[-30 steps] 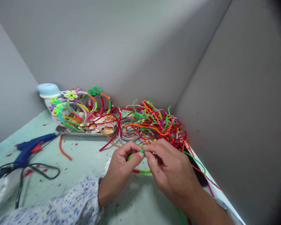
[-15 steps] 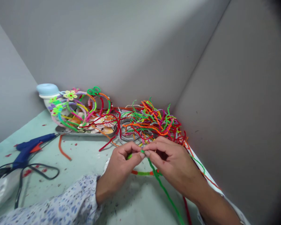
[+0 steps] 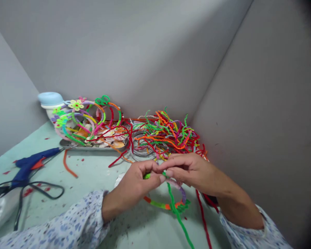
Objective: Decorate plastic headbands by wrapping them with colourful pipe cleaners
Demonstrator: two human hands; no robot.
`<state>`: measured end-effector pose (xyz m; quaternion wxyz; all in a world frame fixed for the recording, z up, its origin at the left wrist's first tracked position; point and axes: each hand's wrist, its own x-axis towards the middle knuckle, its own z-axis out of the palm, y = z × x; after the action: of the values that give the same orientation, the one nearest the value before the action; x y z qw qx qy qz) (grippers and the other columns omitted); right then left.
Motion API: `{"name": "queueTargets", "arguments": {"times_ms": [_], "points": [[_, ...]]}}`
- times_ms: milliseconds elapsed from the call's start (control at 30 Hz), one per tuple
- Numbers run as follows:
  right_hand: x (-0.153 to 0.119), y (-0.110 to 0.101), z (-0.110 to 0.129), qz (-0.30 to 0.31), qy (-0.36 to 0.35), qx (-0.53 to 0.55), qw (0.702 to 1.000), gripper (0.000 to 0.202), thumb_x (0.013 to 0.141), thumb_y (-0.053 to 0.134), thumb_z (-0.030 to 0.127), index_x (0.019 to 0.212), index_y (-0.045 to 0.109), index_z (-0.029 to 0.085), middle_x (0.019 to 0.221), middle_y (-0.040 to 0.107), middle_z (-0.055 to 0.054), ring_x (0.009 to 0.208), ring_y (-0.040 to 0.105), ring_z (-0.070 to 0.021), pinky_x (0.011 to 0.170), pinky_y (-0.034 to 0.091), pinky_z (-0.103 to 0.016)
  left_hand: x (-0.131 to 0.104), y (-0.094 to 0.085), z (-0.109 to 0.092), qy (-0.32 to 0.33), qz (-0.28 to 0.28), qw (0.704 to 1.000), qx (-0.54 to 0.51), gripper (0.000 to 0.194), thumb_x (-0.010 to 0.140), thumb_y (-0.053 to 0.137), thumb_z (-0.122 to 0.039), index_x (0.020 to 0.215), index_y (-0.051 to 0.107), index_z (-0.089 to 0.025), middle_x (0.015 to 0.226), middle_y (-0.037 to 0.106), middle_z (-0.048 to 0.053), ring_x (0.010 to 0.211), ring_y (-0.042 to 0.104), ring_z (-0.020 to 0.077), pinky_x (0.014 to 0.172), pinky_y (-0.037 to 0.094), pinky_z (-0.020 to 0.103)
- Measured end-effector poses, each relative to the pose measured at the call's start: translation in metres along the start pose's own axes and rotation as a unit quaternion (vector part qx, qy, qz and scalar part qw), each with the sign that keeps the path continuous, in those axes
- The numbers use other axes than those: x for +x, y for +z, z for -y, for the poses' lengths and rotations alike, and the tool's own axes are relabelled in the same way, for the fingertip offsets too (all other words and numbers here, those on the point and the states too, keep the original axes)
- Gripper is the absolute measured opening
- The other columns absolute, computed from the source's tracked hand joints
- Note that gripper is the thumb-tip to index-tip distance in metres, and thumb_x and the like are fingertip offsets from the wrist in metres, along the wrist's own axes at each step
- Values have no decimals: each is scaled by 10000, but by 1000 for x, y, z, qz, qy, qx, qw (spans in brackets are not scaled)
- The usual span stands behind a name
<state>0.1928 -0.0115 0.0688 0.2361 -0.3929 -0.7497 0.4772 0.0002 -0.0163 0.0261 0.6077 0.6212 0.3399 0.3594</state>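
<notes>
Hoop (image 3: 159, 204) is in front of me, upper part up in my fingers, low edge just above the table or on it, can't tell which. Fuzzy bands on it: orange, lime, orange, purple, pale pink. Small green bunch (image 3: 183, 206) sits on its lower right. Green strand (image 3: 180, 223) hangs from below my fingertips, crosses the hoop beside the bunch, runs out of the bottom of view.

Left hand (image 3: 138, 182): fingers curled, thumb laid forward, tip near the forefinger, closed on the hoop; a lime bit shows in the crook. Wrist roughly straight, forearm coming in from lower left.

Right hand (image 3: 197, 173): comes in higher, palm down, wrist bent, forearm sloping to lower right. Thumb and forefinger nearly closed, pinching a green tip (image 3: 165, 174); other fingers partly hidden. Can't tell if tip and strand are one piece. Both hands' fingertips meet.

Red strand (image 3: 202, 219) hangs below the right hand. Beyond: wire coil (image 3: 137, 150), tangled strand pile (image 3: 176, 133) right behind it. Left of the coil, tray (image 3: 103, 149) of shells (image 3: 118, 144), more hoops standing over it, bottle (image 3: 51, 100) behind. Glue gun (image 3: 28, 164) lies far left.
</notes>
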Motion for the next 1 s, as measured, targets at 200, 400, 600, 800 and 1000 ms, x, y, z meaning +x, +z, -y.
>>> {"name": "queueTargets", "arguments": {"times_ms": [200,400,600,800,1000], "points": [[2,-1,0,28,-11,-14,999,215,890,514,270,991,691,201,696,560,21,527,467,-66,470,373,-166,1,0,-3,-9,9,1000,-3,117,778,616,-263,750,640,-151,667,563,-13,617,466,106,583,348,216],[4,3,-4,6,-33,18,999,186,891,505,252,944,675,197,746,558,18,582,494,-72,525,409,-174,3,-1,-2,-17,4,1000,-16,128,772,616,-279,782,650,-156,693,592,-3,631,493,118,596,357,230],[5,-1,-14,32,-23,18,999,207,894,510,301,1006,654,204,702,525,31,536,425,-70,481,359,-175,2,-2,-2,-23,12,999,-32,127,761,629,-282,799,655,-164,692,591,-10,614,482,112,582,347,225],[7,-1,-13,17,-51,-7,999,183,902,494,281,941,655,203,763,532,21,619,453,-83,560,392,-188,2,-2,-1,-19,18,999,-45,128,776,624,-289,802,651,-166,722,596,-4,649,492,118,615,356,227],[8,1,-21,37,-31,76,996,208,873,542,363,942,634,189,693,490,37,505,380,-61,455,328,-176,2,-3,-2,-16,26,998,-61,112,757,644,-275,786,663,-168,696,589,-16,627,477,107,599,349,214]]}}
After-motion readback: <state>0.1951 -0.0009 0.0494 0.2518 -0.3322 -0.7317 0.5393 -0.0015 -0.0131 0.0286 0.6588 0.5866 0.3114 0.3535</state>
